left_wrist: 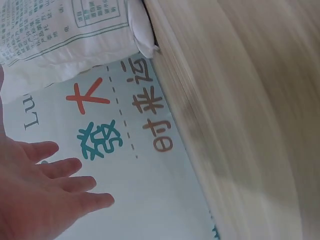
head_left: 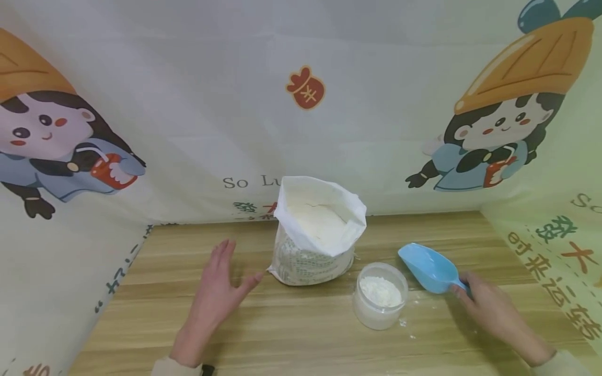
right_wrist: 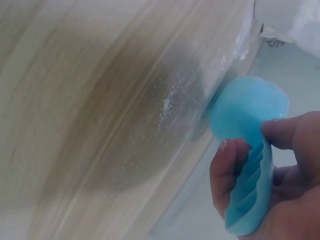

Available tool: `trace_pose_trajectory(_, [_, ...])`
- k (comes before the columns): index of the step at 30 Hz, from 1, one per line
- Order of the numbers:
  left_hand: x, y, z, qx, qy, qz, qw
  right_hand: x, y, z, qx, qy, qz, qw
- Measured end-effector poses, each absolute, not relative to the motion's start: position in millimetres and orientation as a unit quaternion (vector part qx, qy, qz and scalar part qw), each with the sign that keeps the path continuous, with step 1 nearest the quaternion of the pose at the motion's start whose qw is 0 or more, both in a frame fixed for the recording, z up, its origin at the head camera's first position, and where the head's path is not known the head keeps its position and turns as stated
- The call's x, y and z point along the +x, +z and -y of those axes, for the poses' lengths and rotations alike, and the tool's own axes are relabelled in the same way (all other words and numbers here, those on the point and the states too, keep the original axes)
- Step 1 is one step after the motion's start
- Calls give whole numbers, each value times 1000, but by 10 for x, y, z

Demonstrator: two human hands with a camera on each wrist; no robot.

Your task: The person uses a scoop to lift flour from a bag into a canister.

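By its handle, my right hand (head_left: 489,308) holds a light blue scoop (head_left: 430,269) on the table's right side; the right wrist view shows thumb and fingers curled round the ribbed handle of the scoop (right_wrist: 250,112). Left of the scoop stands a clear round jar (head_left: 380,316) with white powder (head_left: 382,291) in it. Behind the jar is an open white bag (head_left: 312,261) filled with pale powder (head_left: 324,222). My left hand (head_left: 216,292), fingers spread and holding nothing, is left of the bag, apart from it. The left wrist view shows the bag's printed side (left_wrist: 65,35) beyond the fingers.
Wood-grain table (head_left: 282,334) lies under everything. Spilled white powder (head_left: 403,322) dots it right of the jar, and more specks (right_wrist: 167,102) appear in the right wrist view. A printed cloth (head_left: 211,104) with cartoon figures walls the back and both sides.
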State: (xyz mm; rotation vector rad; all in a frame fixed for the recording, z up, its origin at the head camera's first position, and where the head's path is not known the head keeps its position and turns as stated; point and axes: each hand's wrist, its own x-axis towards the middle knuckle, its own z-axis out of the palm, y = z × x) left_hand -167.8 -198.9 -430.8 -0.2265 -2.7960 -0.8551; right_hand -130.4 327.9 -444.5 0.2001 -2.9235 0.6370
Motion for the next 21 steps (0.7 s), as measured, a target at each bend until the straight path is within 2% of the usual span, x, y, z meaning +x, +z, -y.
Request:
trace_pose_trajectory(8, [-1612,-4302,2026,-94,-214,963,131,-1276,-4465,-3251,46,203,976,62])
trace_pose_trajectory(16, [-1553,-4328,2074,-98,-188,968,134,-1250,-4386,-3284,36,192,981,18])
trace_pose_trajectory(21, [-1545,-4340,2103,-101,-178,970,134,-1228,-4266,-3359,24,191,981,23])
